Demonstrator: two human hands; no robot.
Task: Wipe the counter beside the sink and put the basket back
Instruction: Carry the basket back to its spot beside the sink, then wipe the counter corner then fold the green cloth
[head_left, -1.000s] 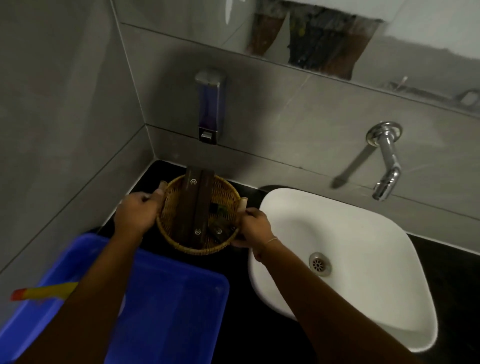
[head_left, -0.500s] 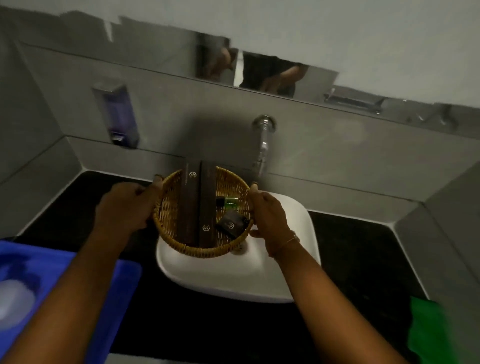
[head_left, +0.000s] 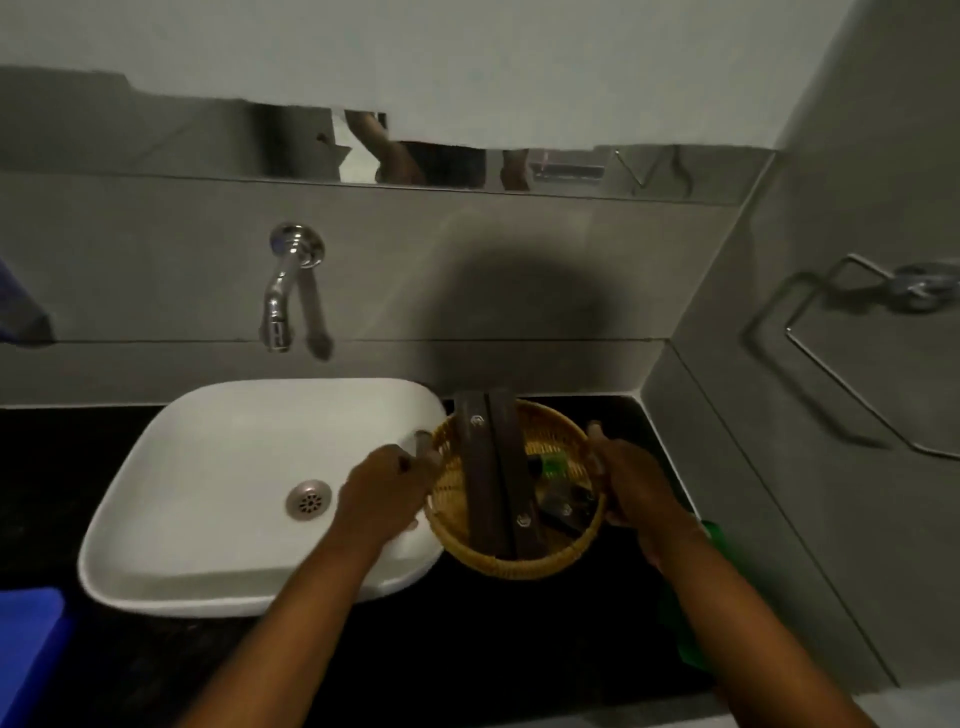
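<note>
We held the round woven wicker basket (head_left: 514, 488) between both hands, left hand (head_left: 382, 491) clasping its nine o'clock rim, right hand (head_left: 631, 486) its three o'clock rim, above the black counter (head_left: 519, 639) at the white basin's (head_left: 234, 467) three o'clock, equally near.

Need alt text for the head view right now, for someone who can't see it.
Both hands, left hand and right hand, grip a round wicker basket of toiletries over the black counter, right of the white sink. A green cloth lies beside the right forearm.
</note>
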